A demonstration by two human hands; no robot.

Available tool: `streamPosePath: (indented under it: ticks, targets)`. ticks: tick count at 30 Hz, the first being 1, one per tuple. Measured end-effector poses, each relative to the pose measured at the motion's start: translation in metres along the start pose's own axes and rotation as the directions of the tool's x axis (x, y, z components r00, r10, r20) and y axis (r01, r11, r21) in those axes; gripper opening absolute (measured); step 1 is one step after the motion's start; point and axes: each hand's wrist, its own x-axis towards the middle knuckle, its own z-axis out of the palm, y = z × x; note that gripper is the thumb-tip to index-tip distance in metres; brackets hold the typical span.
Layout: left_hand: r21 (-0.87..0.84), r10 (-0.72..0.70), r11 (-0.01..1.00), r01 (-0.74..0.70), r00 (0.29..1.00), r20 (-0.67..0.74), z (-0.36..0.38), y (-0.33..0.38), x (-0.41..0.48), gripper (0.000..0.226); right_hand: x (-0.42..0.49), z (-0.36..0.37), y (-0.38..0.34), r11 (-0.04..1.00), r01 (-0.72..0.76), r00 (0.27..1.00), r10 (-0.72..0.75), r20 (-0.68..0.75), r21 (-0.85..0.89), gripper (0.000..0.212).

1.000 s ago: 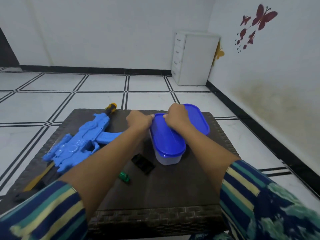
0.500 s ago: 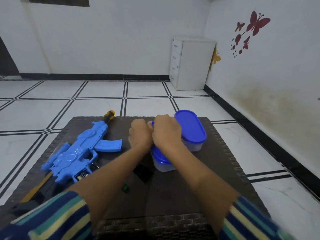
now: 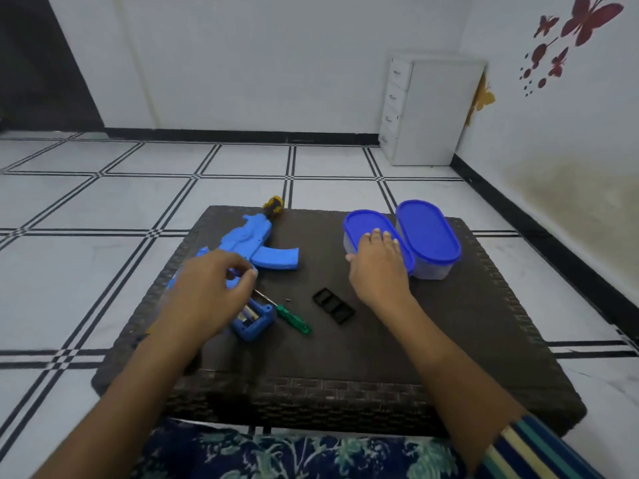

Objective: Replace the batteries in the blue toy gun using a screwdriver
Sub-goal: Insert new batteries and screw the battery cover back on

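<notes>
Toy gun (image 3: 249,243) compartment (image 3: 250,318) open, two tubs (image 3: 428,236) lidded

table (image 3: 484,323): dark woven wicker, matt, rough | toy gun (image 3: 249,240), table's left half: blue moulded plastic, smooth, dull sheen | screwdriver (image 3: 294,318), table's middle: translucent green glossy plastic handle, bare metal shaft | battery cover (image 3: 333,305), table's middle: black matt plastic | containers (image 3: 428,236), table's far right: frosted plastic, smooth blue lids | floor (image 3: 242,160), around table: glossy tile

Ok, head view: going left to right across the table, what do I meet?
Blue toy gun with the left hand over it → green screwdriver → black plastic cover → right hand resting on a blue-lidded container → second blue-lidded container.
</notes>
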Motion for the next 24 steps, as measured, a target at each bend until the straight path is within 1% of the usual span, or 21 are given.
streamPosePath:
  ticks: [2, 4, 5, 6, 7, 8, 10, 11, 12, 14, 16, 17, 19, 21, 22, 23, 24]
  targets:
    - [0.026, -0.002, 1.000, 0.001, 1.000, 0.021, -0.001, -0.022, -0.015, 0.007, -0.006, -0.004, -0.010, 0.998, 0.052, 0.994, -0.055, -0.092, -0.039, 0.047]
    - [0.010, 0.051, 0.999, -0.052, 0.994, 0.093, 0.004, -0.036, -0.021, 0.012, -0.019, -0.012, -0.023, 0.991, 0.131, 0.973, -0.121, -0.198, 0.038, 0.033]
    - [0.019, 0.061, 0.998, -0.064, 0.989, 0.134, 0.005, -0.040, -0.022, 0.013, -0.027, -0.015, -0.032, 0.981, 0.159, 0.967, -0.133, -0.217, 0.109, 0.030]
    - [0.051, 0.067, 0.996, -0.077, 0.981, 0.180, 0.005, -0.043, -0.023, 0.013, -0.035, -0.016, -0.038, 0.972, 0.164, 0.973, -0.131, -0.192, 0.166, 0.032]
    - [0.092, 0.071, 0.991, -0.095, 0.969, 0.236, 0.004, -0.045, -0.024, 0.019, -0.042, -0.014, -0.043, 0.971, 0.146, 0.985, -0.124, -0.119, 0.190, 0.036]
    - [0.125, 0.085, 0.984, -0.124, 0.955, 0.284, 0.003, -0.047, -0.025, 0.031, -0.047, -0.010, -0.047, 0.977, 0.111, 0.994, -0.110, -0.018, 0.182, 0.042]
    - [0.149, 0.115, 0.974, -0.171, 0.940, 0.323, 0.001, -0.053, -0.027, 0.053, -0.052, 0.002, -0.049, 0.995, 0.027, 0.986, -0.043, 0.163, 0.099, 0.048]
    - [0.165, 0.120, 0.969, -0.182, 0.937, 0.328, 0.000, -0.054, -0.028, 0.059, -0.051, 0.007, -0.047, 0.999, 0.004, 0.979, -0.015, 0.203, 0.055, 0.048]
    - [0.187, 0.120, 0.964, -0.190, 0.935, 0.333, -0.001, -0.053, -0.030, 0.064, -0.049, 0.010, -0.044, 0.999, -0.008, 0.977, -0.001, 0.215, 0.038, 0.047]
    - [0.225, 0.111, 0.954, -0.199, 0.930, 0.351, -0.003, -0.050, -0.033, 0.071, -0.045, 0.010, -0.042, 0.998, -0.023, 0.978, 0.010, 0.209, 0.058, 0.044]
    - [0.221, 0.088, 0.959, -0.177, 0.928, 0.362, -0.004, -0.047, -0.033, 0.072, -0.044, 0.006, -0.043, 0.996, -0.012, 0.979, -0.006, 0.204, 0.088, 0.042]
    - [0.216, 0.073, 0.963, -0.161, 0.928, 0.365, -0.004, -0.045, -0.033, 0.070, -0.043, 0.004, -0.043, 0.993, -0.007, 0.984, -0.014, 0.176, 0.117, 0.038]
    - [0.217, 0.033, 0.968, -0.122, 0.927, 0.374, -0.004, -0.046, -0.034, 0.065, -0.045, -0.001, -0.048, 0.972, 0.011, 0.997, -0.027, 0.068, 0.233, 0.026]
    - [0.232, -0.025, 0.970, -0.071, 0.921, 0.389, -0.002, -0.043, -0.035, 0.059, -0.048, -0.005, -0.055, 0.926, 0.032, 0.999, -0.027, -0.018, 0.376, 0.023]
    - [0.237, -0.051, 0.970, -0.047, 0.920, 0.389, -0.001, -0.040, -0.035, 0.054, -0.051, -0.008, -0.060, 0.881, 0.029, 1.000, -0.029, -0.007, 0.473, 0.024]
    - [0.233, -0.069, 0.972, -0.025, 0.921, 0.384, 0.000, -0.038, -0.034, 0.048, -0.055, -0.010, -0.065, 0.804, 0.001, 0.999, -0.033, 0.043, 0.594, 0.026]
    - [0.222, -0.082, 0.975, -0.003, 0.924, 0.373, 0.000, -0.036, -0.033, 0.044, -0.058, -0.011, -0.070, 0.693, -0.056, 0.992, -0.045, 0.121, 0.719, 0.026]
